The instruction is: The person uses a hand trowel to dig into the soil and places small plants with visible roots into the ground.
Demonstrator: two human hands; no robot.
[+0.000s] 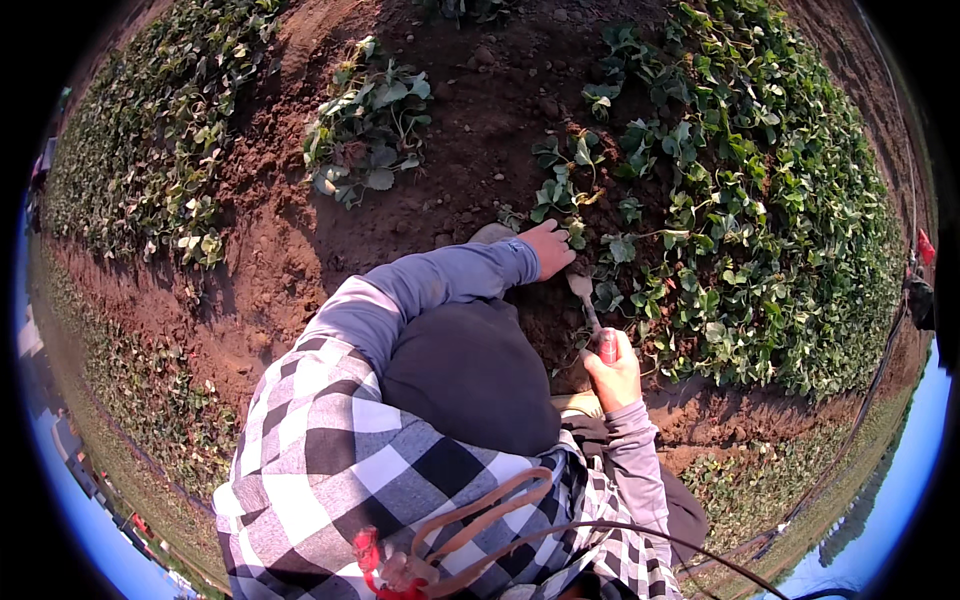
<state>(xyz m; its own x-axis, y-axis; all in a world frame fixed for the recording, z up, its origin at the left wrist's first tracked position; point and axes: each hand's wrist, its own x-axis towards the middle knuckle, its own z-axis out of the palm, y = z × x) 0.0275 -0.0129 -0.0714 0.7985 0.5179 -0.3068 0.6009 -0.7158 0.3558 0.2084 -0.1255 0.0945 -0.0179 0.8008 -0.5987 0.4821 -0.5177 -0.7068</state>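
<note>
My right hand grips the red handle of a small hand tool. Its flat, soil-coloured metal head points away from me and touches the soil beside low leaves. Just beyond that head, my left hand reaches in from the left, fingertips against a small leafy plant that looks like a strawberry plant. Whether those fingers are closed on its stem cannot be made out. More of this plant's kind, a leafy clump, stands just past the left hand in loose dark soil.
A dense bed of leafy plants fills the right side, and another bed lies at left. One separate plant clump sits on the bare soil ahead. A dark cord crosses at the lower right. My dark cap hides ground below.
</note>
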